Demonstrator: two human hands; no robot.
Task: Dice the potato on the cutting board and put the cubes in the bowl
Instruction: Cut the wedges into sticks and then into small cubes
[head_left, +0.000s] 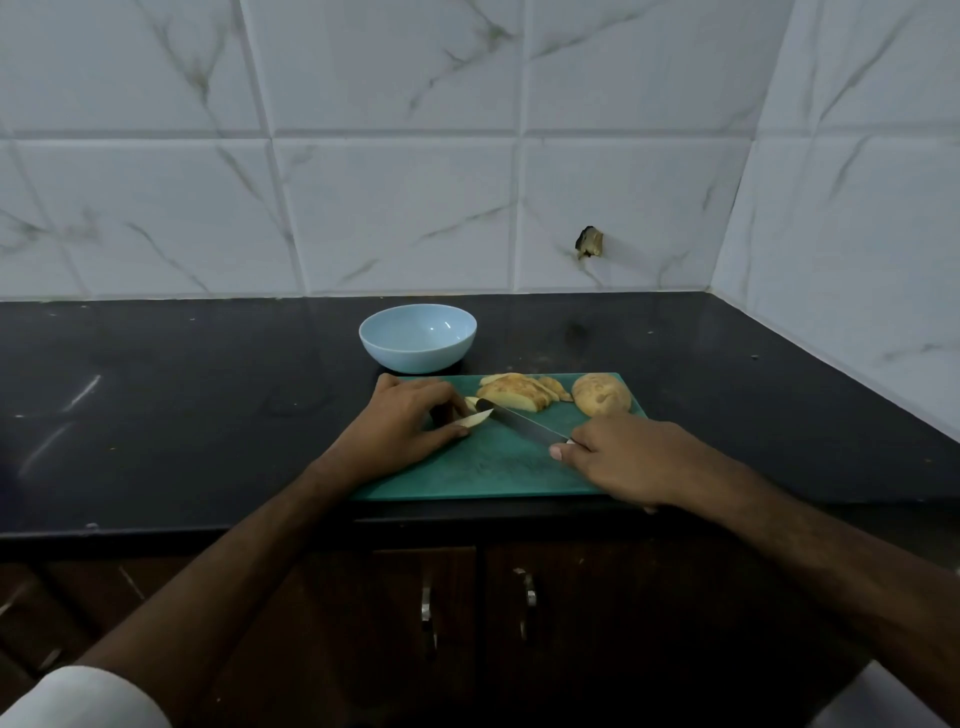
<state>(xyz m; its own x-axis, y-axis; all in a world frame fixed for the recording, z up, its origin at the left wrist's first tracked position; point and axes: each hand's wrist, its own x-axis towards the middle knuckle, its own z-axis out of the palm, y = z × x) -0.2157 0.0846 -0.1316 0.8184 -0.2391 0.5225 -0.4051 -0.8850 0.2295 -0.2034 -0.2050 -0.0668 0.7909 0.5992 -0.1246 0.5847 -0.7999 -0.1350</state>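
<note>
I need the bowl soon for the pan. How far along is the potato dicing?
Early on. Done: one half lies cut into slices on the cutting board. In hand: the left hand pins a potato strip while the right hand holds the knife across it. Left: the other potato half is uncut, and the bowl holds no cubes yet.

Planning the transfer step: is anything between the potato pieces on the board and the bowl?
Nothing visible. The bowl stands just beyond the cutting board's far edge, with only bare counter between it and the potato slices. Its inside looks empty.
</note>
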